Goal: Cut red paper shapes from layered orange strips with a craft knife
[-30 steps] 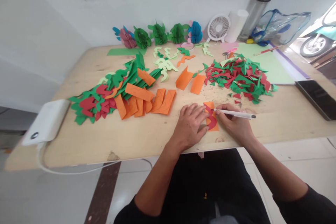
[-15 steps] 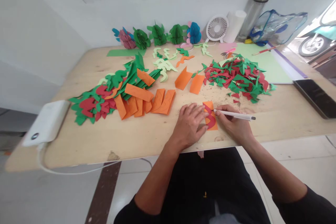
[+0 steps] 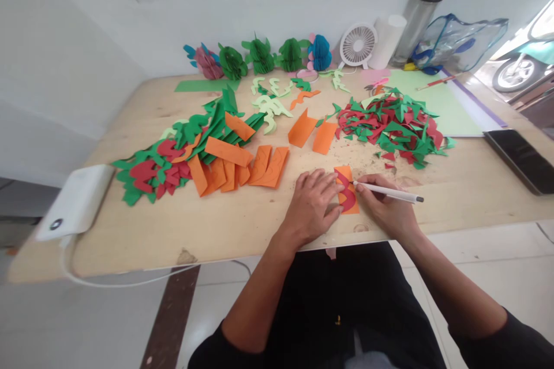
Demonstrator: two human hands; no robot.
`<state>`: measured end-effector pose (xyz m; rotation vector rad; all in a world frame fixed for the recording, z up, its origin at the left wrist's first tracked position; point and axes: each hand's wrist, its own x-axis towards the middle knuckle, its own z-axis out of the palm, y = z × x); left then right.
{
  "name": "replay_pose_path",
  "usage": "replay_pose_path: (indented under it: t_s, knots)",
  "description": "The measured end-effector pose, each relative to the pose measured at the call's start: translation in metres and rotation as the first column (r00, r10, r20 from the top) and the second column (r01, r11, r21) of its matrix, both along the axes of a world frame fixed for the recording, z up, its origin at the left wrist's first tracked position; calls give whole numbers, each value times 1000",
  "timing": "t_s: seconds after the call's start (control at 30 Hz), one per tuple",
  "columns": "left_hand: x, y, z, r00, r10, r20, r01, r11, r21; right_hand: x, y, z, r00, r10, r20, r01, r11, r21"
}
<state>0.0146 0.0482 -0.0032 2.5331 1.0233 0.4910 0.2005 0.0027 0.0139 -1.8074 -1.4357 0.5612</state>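
Note:
An orange paper piece (image 3: 354, 205) lies near the front edge of the table, with a curved red paper shape (image 3: 347, 198) on top of it. My left hand (image 3: 314, 204) is spread flat, its fingertips resting on the red shape and the orange paper from the left. From the right, my right hand (image 3: 383, 204) is closed round a white pen (image 3: 395, 192), whose tip meets the edge of the red shape. Several folded orange pieces (image 3: 270, 167), some with drawn curves, lie left of my hands.
Green and red cutouts (image 3: 142, 176) are heaped at the left, beside a white power bank (image 3: 80, 199) with a cable. Red and green scraps (image 3: 393, 124) and a phone (image 3: 519, 160) lie right. Paper figures (image 3: 262, 56), a fan (image 3: 358, 46) and a bottle (image 3: 422, 23) stand behind.
The rear end of the white pen has shifted slightly right and down in my right hand. My left hand and the papers look the same.

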Motion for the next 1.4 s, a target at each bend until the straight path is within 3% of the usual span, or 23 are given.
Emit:
replay_pose_path:
  t_s: [1.4]
  knots:
    - [0,0,-1,1000,4,-11,-4,1000,10,0,-3,-4,1000,-21,21,21,1000,0]
